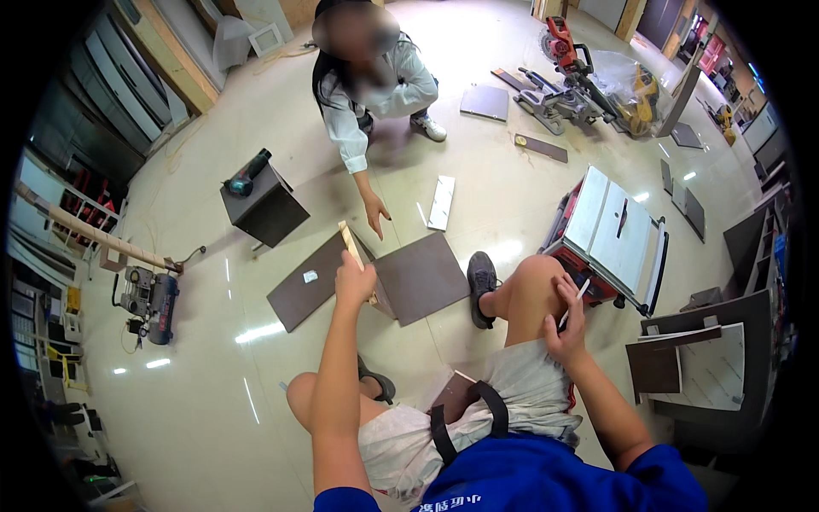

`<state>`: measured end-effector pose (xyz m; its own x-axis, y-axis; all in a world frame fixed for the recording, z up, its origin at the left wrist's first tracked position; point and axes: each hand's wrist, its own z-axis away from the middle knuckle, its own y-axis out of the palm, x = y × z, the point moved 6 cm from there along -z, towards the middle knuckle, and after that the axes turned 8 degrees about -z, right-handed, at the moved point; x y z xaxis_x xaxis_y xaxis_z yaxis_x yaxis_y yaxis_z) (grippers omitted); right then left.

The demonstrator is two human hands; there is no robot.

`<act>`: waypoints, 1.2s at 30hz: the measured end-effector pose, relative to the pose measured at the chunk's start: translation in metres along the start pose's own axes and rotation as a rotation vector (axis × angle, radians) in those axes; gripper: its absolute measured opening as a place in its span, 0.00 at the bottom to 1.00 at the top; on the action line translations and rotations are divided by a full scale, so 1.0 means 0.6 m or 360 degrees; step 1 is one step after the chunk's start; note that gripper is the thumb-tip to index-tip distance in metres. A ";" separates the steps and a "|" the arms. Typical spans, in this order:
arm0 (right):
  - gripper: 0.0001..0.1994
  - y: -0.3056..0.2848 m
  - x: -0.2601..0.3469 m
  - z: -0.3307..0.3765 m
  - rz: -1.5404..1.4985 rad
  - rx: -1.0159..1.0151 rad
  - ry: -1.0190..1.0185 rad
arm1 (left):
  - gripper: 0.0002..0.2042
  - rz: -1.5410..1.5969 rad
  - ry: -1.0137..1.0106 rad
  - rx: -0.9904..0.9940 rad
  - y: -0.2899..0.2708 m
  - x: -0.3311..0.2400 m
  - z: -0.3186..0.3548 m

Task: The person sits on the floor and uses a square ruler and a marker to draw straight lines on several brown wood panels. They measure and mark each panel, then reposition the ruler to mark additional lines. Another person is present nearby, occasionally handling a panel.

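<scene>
Glossy workshop floor [213, 401] under us: our left hand [353, 282] grips a wood strip [351, 245] upright over dark panels [422, 277], our right hand [566, 328] pinches a pencil [573, 305] at the knee.

2 panels [375, 282] on floor ahead, cube stand [266, 209] left, table saw [610, 235] right, miter saw [567, 81] beyond

Bright, even overhead lighting; glare patches on the glossy floor [256, 333]; strong fisheye bending and dark vignette at the rim; centre sharp
</scene>
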<state>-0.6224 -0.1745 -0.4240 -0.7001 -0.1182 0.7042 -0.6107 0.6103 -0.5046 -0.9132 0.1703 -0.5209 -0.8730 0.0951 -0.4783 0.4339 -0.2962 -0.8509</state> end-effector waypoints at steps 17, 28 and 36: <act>0.28 -0.031 -0.004 0.021 0.0011 -0.0085 0.0062 | 0.22 0.0206 0.0146 -0.0102 0.014 0.036 -0.002; 0.31 0.018 -0.032 0.010 -0.0066 -0.0042 0.0072 | 0.21 0.0246 0.0193 -0.0215 0.009 0.138 -0.026; 0.31 -0.001 -0.043 0.010 -0.0126 -0.0083 0.0157 | 0.21 0.0184 0.0047 -0.0172 0.005 0.074 -0.009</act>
<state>-0.6060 -0.1765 -0.4447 -0.6092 -0.0915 0.7877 -0.6407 0.6421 -0.4209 -0.9495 0.1787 -0.5460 -0.8096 0.0946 -0.5794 0.5541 -0.2030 -0.8074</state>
